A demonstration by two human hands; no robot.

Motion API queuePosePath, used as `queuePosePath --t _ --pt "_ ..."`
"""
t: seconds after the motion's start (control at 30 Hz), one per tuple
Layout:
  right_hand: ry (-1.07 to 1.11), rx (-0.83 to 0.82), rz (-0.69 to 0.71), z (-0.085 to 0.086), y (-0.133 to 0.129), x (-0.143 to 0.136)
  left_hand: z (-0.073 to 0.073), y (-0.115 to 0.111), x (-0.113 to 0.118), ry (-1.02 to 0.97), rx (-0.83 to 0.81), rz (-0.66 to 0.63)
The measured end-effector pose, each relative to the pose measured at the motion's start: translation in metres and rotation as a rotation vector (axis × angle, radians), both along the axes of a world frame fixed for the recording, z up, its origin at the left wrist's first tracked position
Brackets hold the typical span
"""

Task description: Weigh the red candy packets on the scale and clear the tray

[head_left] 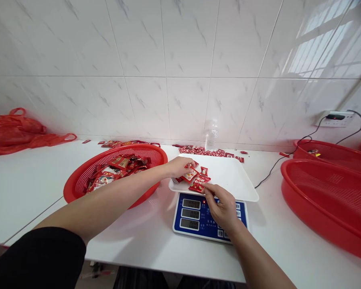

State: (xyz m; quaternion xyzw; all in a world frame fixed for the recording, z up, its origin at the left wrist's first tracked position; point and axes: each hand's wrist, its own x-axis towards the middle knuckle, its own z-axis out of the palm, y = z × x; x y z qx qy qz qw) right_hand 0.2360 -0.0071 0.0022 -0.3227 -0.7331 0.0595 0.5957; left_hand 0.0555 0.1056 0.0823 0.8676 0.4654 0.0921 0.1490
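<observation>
A white weighing pan (228, 176) rests on a blue digital scale (198, 230), and a small cluster of red snack packets (202, 180) lies at its left side. Over that cluster my left hand (180, 166) is closed, its fingers pinching a red packet with a pale printed patch (189, 175). From the front, my right hand (222, 204) reaches across the scale's keys, thumb and forefinger closed on the edge of a red packet (196, 187). Left of the scale, a red perforated basket (74, 186) holds many red packets, partly hidden behind my left forearm.
Red packets (198, 151) line the wall, beside a clear plastic bottle (211, 136). At right stand more red baskets (307, 208), with a black cable (273, 166) running to the wall socket (333, 119). Red plastic bags (16, 130) lie far left.
</observation>
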Motion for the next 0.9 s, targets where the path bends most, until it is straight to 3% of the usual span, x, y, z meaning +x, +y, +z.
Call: queuePosePath --t 0.13,0.3,0.43,0.7,0.9 --pt "-0.049 0.0 -0.083 -0.002 0.003 0.0 -0.005 0.0 0.004 -0.065 0.006 -0.01" --pt "-0.206 -0.013 -0.259 0.0 0.006 0.0 0.0 0.003 0.003 0.01 0.152 0.097" --pt "-0.27 0.005 -0.261 0.0 0.006 -0.001 0.0 0.003 -0.005 0.104 0.162 0.169" --pt "-0.322 -0.008 -0.258 -0.005 0.01 -0.001 -0.016 -0.009 -0.001 0.215 0.176 0.219" --pt "-0.344 -0.027 -0.275 -0.002 0.009 -0.001 -0.014 -0.009 0.002 0.209 0.223 0.224"
